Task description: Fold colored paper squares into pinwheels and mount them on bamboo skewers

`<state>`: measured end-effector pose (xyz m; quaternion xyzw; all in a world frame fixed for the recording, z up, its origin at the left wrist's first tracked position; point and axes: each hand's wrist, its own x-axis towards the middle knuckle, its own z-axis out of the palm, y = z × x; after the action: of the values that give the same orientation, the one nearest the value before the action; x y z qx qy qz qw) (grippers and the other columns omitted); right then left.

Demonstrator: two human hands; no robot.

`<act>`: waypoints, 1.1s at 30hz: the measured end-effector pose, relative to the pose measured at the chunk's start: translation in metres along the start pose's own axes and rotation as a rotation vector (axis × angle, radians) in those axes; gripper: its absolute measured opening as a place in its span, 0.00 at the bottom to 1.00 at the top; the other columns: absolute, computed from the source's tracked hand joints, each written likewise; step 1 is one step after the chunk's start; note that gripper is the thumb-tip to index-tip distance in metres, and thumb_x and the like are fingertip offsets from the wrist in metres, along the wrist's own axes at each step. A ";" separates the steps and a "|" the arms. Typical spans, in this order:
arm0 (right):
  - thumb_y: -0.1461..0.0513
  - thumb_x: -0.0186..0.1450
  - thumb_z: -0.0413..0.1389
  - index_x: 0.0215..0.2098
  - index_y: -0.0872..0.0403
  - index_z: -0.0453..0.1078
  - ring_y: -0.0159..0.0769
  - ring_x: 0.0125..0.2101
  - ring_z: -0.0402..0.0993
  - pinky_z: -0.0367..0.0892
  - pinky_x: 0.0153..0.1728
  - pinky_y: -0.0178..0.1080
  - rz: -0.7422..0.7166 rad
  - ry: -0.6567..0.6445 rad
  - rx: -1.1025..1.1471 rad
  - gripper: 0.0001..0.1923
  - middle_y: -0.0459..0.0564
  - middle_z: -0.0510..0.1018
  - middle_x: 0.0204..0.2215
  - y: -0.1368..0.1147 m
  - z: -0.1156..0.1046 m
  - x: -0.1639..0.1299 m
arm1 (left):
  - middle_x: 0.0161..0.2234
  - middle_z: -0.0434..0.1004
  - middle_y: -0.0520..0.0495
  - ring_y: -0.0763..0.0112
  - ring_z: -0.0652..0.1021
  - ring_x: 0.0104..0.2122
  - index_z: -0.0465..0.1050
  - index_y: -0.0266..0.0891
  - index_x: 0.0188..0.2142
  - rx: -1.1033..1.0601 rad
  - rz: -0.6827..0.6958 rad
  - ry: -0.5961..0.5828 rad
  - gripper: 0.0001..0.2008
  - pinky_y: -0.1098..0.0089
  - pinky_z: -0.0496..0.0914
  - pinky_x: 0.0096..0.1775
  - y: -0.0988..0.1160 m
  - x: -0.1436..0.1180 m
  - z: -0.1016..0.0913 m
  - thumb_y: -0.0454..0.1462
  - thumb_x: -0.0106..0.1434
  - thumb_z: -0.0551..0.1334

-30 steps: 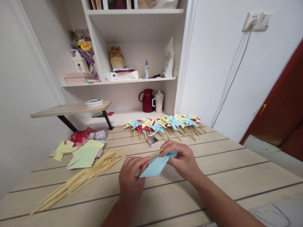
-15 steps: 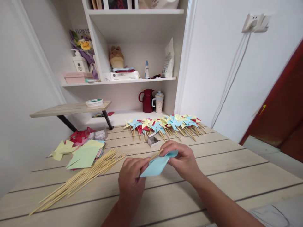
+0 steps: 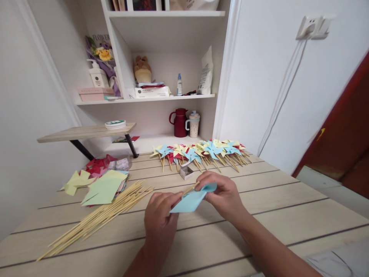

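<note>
Both hands are closed on one piece of work just above the wooden table [image 3: 259,215]: the left hand [image 3: 161,221] is pinched around a thin bamboo stick [image 3: 190,188], while the right hand [image 3: 223,196] is clamped on the far corner of a light blue paper [image 3: 188,202]. Against the pictures from a second and half a second ago, almost nothing is seen to have shifted; the paper's near edge is only tipped very slightly lower, so the work is judged to be held in one fine, slow step rather than moved on. The stick's long axis is laid slantwise, its free tip pointed up and away toward the right hand's fingertips, and the paper is spread along nearly the same line. Left of the blue paper, a bundle of loose sticks [image 3: 95,219] is fanned out, with cut paper squares [image 3: 102,188] behind it. Beyond the blue paper, a small box [image 3: 186,172] and a row of finished pinwheels [image 3: 201,151] are laid out
</note>
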<state>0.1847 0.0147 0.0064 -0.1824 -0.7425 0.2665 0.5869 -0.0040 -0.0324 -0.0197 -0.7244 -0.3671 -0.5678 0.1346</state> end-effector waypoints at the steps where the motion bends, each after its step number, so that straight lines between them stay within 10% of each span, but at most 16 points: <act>1: 0.69 0.59 0.62 0.32 0.49 0.77 0.34 0.32 0.75 0.68 0.33 0.36 0.002 -0.001 0.000 0.08 0.46 0.79 0.30 0.000 0.000 0.000 | 0.34 0.83 0.52 0.70 0.80 0.32 0.74 0.43 0.41 -0.001 0.004 0.004 0.12 0.66 0.71 0.37 0.000 0.000 0.000 0.26 0.62 0.60; 33: 0.63 0.58 0.66 0.33 0.50 0.67 0.34 0.32 0.74 0.70 0.33 0.37 0.105 0.101 0.102 0.12 0.46 0.77 0.31 0.003 0.003 -0.005 | 0.33 0.82 0.49 0.72 0.79 0.30 0.73 0.39 0.44 0.213 0.246 0.038 0.11 0.67 0.70 0.37 0.003 0.008 -0.012 0.28 0.65 0.59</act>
<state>0.1825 0.0140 0.0004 -0.2041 -0.6867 0.3247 0.6175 -0.0095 -0.0386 -0.0075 -0.7347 -0.3313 -0.5183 0.2861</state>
